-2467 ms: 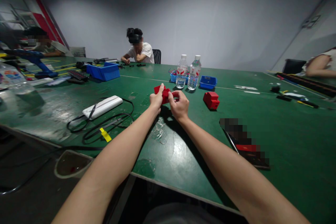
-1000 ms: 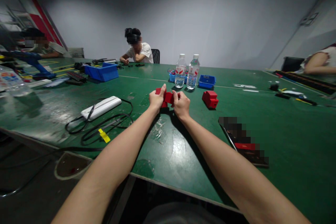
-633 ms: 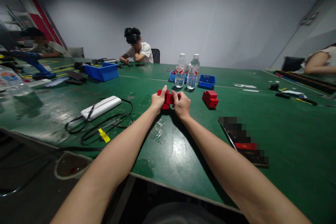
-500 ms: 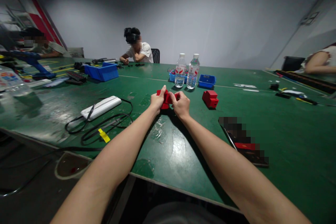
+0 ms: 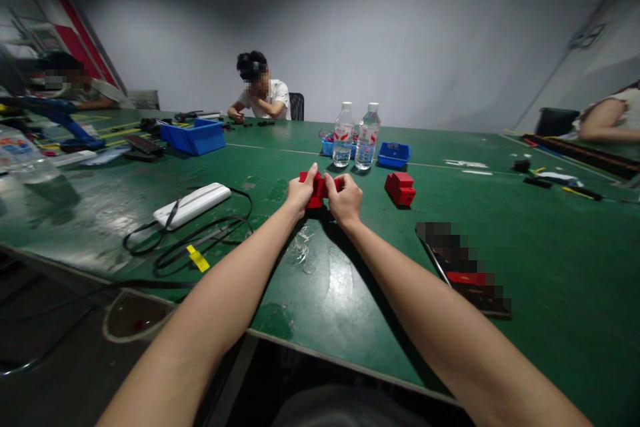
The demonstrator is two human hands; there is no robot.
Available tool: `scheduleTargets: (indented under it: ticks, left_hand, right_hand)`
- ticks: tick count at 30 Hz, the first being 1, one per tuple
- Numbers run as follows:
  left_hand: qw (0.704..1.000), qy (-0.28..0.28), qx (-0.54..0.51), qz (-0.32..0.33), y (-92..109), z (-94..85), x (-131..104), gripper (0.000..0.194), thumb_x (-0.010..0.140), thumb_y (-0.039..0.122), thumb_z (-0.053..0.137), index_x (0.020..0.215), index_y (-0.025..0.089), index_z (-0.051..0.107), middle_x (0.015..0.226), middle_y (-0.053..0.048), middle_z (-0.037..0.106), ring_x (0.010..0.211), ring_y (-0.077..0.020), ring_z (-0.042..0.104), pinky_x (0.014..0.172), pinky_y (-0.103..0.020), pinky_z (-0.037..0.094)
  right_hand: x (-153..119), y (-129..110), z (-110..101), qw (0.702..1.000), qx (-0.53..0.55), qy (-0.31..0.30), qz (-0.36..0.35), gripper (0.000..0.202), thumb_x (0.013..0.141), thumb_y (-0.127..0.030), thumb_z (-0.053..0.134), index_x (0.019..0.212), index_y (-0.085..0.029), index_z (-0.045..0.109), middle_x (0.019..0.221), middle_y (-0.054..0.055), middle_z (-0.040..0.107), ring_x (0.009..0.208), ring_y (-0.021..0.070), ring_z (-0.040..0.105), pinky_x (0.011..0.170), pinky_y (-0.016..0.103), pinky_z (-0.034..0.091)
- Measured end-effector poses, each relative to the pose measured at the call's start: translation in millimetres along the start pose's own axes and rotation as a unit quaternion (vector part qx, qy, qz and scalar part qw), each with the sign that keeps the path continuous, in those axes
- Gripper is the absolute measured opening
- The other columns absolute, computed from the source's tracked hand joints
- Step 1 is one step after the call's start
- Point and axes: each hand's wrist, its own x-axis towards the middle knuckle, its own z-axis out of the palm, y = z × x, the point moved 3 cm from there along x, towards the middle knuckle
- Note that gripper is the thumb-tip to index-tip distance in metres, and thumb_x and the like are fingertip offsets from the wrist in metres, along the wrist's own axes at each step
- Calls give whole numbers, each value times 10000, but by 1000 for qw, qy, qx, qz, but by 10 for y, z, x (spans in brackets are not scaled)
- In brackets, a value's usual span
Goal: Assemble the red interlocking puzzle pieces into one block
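Both of my hands meet near the middle of the view, just above the green table point(image 5: 280, 253). My left hand point(image 5: 301, 192) is closed on a red block-shaped part point(image 5: 315, 195), thumb on top. My right hand point(image 5: 345, 197) grips the right side of the same red part, its thumb and fingers pinched together. The fingers cover much of the part, and whether it is one piece or two I cannot tell. To the right of my hands, a second red block point(image 5: 399, 189) rests on the table.
Beyond my hands stand two water bottles point(image 5: 367, 140) and a small blue tray point(image 5: 395, 155). At right lies a phone-like dark object point(image 5: 465, 273). A white power strip point(image 5: 193, 205) with black cables and a blue bin point(image 5: 194, 137) are at left. People sit around the table.
My right hand and the red part have shifted very slightly; both hands keep their grip. The person across the table has moved their head a little.
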Motion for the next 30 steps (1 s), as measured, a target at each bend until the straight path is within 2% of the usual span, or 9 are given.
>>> scheduleTargets:
  ticks: [10,16,21,26,30]
  left_hand:
    - [1000,-5,5,5,20,9,-28,470,567,586,733,620,165,532,589,-15,576,503,-111,522,486,-229,429]
    - [999,0,42,17,1,4,-4,457,602,596,704,610,177,520,571,-15,554,492,-120,507,471,-235,403]
    - [993,8,107,49,-27,-43,67,448,605,604,699,597,182,549,541,-26,544,544,-152,534,486,-234,379]
    - [985,-19,149,88,6,-50,83,500,625,661,646,569,175,539,539,-23,546,495,-130,495,460,-229,344]
    - [991,-9,119,57,-17,-42,65,541,577,693,657,575,167,532,541,-22,554,482,-123,494,444,-220,344]
  right_hand:
    - [-1,-11,-9,1000,-2,-2,4,379,796,-533,525,626,-196,486,567,-29,507,528,113,439,578,245,333]
    - [-4,-21,-23,1000,-19,-2,-2,372,810,-518,515,624,-198,481,566,-31,498,533,112,440,584,245,332]
    - [-2,-11,-22,999,-34,-1,-32,353,815,-506,510,638,-201,482,582,-31,494,547,115,432,588,245,331]
    - [14,3,-10,1000,-17,-13,8,387,821,-529,492,624,-197,496,558,-24,508,520,116,441,572,248,328]
    - [24,-7,-15,1000,-11,-5,1,357,799,-508,537,640,-189,513,580,-21,528,537,114,459,581,240,339]
